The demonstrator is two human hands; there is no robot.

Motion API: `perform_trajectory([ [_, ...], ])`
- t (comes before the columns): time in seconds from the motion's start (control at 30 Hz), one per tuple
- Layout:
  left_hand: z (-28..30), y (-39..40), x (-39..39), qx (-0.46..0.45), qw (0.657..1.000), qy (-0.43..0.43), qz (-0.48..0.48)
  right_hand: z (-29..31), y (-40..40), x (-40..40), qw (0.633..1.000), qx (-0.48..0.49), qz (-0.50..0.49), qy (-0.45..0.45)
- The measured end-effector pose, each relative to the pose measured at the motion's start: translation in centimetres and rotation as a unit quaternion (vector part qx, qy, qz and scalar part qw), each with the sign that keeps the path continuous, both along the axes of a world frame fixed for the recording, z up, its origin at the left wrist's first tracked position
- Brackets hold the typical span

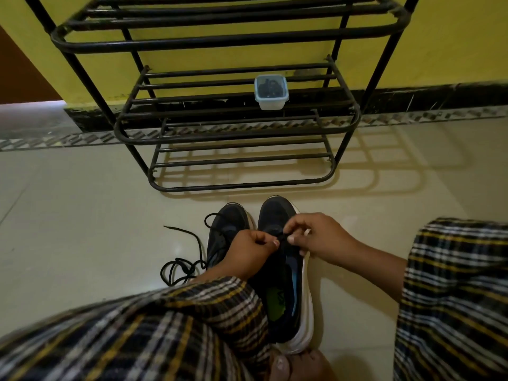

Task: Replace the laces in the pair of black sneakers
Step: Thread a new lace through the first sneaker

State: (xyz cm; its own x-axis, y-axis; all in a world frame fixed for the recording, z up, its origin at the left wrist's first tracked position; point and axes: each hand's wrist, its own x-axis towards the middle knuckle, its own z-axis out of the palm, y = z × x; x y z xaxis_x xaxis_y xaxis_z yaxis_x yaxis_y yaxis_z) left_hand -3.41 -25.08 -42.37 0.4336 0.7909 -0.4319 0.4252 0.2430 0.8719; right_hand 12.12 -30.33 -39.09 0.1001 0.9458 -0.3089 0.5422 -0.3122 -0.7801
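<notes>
Sneakers (264, 259) sat side by side on the tiled floor (82, 229), just in front of the person's knees, toes pointing away toward the black metal shoe rack (239, 133). So the long axis of each shoe ran straight out from the body, heel near, toe far.

Both hands were over the right sneaker (286, 270), up around the front of the lacing area. The left hand (248, 253) was curled and pinching a bit of black lace (281, 237) between thumb and fingers, and the right hand (316, 237) was pinching the same lace from the other side, fingertips almost touching. Couldn't tell which eyelet it was going through, way too dark and small.

The left sneaker (228, 235) lay just beside it, partly hidden under the left wrist, with a loose black lace (187, 259) trailing off it and piled in a tangle on the floor to the left. Couldn't tell whether that one was old or new.

My guess is the job was somewhere in the middle, with the right shoe being worked. Whatever pull or feed comes next would run across the shoe, left to right, at right angles to that long axis, and both hands were about equally close.

A small clear tub (271, 92) with something dark inside sat on the rack's middle shelf, well out of reach.
</notes>
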Motion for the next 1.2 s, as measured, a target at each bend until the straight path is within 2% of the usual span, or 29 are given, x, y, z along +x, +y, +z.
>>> perform_trajectory([
  [0.27,-0.1,0.1,-0.2,0.035,0.999,0.021,-0.010,-1.6,0.5,-0.8,0.982,0.080,0.042,-0.164],
  [0.47,0.0,0.5,-0.8,0.096,0.990,0.068,-0.081,-1.4,1.5,-1.2,0.979,0.045,0.062,-0.188],
  [0.63,0.7,0.5,-1.8,0.226,0.950,0.128,-0.175,-1.7,1.6,-1.0,0.983,0.015,0.061,-0.172],
  [0.7,0.6,0.0,-2.4,0.277,0.927,0.151,-0.202,-1.7,1.6,-0.7,0.989,0.004,0.037,-0.144],
  [0.77,0.4,-0.6,-2.9,0.297,0.919,0.164,-0.202,-1.2,1.7,-0.5,0.993,0.001,0.021,-0.120],
  [0.87,0.0,-1.5,-3.0,0.314,0.910,0.176,-0.208,-0.1,2.0,-0.6,0.994,0.033,0.013,-0.106],
  [0.97,-0.8,-2.5,-3.1,0.351,0.877,0.228,-0.237,1.3,2.3,-0.6,0.995,0.073,-0.025,-0.067],
  [1.07,-1.5,-3.2,-3.2,0.388,0.851,0.255,-0.246,3.1,2.8,-0.5,0.987,0.125,-0.092,0.044],
  [1.2,-1.5,-3.4,-3.2,0.384,0.853,0.248,-0.252,6.0,3.4,-0.1,0.925,0.162,-0.204,0.278],
])
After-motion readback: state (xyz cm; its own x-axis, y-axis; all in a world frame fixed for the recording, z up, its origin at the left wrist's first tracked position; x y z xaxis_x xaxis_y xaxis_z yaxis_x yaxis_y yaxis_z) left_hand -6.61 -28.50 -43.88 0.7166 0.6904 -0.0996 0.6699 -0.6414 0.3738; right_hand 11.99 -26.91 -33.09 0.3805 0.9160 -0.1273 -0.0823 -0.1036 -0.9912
